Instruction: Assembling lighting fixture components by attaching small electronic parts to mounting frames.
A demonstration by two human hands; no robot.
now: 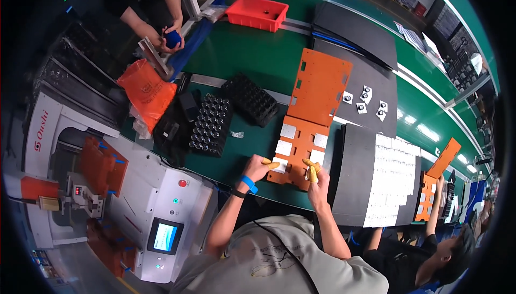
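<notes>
Head view: my left hand [260,166], fingers curled with yellow-capped tips, presses a white square tile [279,164] at the near left corner of the orange fixture plate [299,151] on the green bench [252,57]. My right hand [317,176] pinches the plate's near right edge, both forearms reaching up from below.

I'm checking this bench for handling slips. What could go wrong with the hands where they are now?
The orange jig lies near the green table's front edge; a push from the left hand or right hand might slide it off. The white squares look loose in the jig and could shift if it is jolted. The lens tray close by the left hand could be knocked.
</notes>
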